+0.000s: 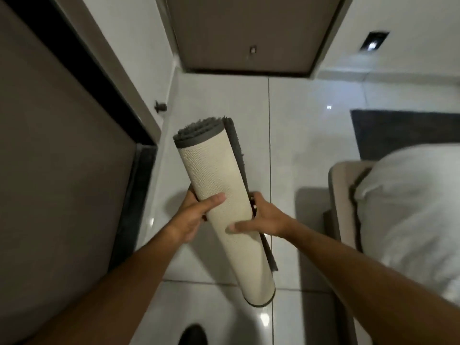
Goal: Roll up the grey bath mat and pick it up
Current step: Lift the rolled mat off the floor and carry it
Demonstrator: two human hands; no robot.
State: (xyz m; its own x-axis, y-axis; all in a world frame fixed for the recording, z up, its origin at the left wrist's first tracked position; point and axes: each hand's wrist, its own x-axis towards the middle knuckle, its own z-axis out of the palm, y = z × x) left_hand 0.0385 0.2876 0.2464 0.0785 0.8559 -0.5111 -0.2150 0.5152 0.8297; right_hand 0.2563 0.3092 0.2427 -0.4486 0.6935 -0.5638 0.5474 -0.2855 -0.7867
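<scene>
Rolled grey bath mat (224, 195), cream backing outward, held clear above the tiled floor (311, 135). Left hand (191, 215) and right hand (263, 217) each wrap a closed grip around the mat's middle. Risk: its loose outer flap, unpinned, may let the roll unwind.

Glossy white tiled floor (311, 135), a dark rug (408, 130) flat on it at right
</scene>
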